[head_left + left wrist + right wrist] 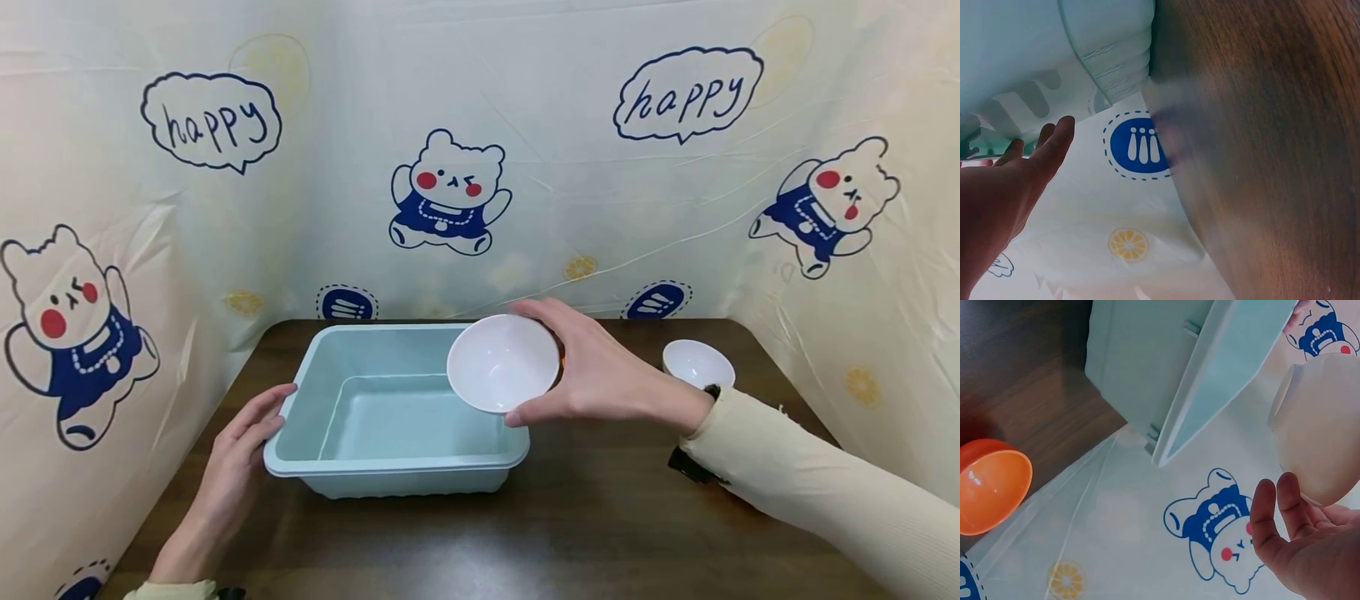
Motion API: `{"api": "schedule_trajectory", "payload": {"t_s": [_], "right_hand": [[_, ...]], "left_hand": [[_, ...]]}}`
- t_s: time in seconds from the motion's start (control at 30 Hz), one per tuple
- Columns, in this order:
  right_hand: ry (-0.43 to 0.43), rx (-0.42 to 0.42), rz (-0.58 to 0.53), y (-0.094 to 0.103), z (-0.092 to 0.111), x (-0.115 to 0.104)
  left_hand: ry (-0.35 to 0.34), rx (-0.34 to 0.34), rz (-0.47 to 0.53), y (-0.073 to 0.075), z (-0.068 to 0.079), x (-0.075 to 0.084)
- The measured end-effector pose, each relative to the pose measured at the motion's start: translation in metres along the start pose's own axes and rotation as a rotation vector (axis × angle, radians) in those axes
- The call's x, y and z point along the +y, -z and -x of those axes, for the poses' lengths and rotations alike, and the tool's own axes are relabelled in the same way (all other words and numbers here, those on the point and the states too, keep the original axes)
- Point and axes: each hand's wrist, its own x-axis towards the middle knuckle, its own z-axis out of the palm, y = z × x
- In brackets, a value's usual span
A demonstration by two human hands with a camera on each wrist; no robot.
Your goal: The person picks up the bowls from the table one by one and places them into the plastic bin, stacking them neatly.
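Observation:
My right hand [592, 367] grips a white bowl [502, 364] between thumb and fingers, over the right end of a pale blue plastic basin [397, 463]. The bowl's opening tilts toward the head camera, and its inside shows bare. In the right wrist view the fingers [1288, 497] press against the bowl's outside. My left hand [236, 458] is at the basin's left side, fingertips touching the rim. From the left wrist view, that hand's fingers [1054, 147] reach along the basin's outer wall, slightly bent and spread.
Another white bowl [697, 364] stands at the right back of the brown wooden table [600, 517], partly behind the right forearm. An orange bowl [997, 487] appears in the right wrist view, mostly hidden behind the right hand from the head. Printed cloth [555, 192] surrounds the table's back and sides.

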Motion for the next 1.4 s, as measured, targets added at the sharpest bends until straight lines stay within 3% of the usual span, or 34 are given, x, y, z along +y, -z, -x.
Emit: {"api": "schedule_trajectory", "payload": {"t_s": [1.4], "right_hand": [[0.037, -0.144, 0.054, -0.036, -0.051, -0.023]], "left_hand": [[0.002, 0.000, -0.007, 0.000, -0.001, -0.001]]}}
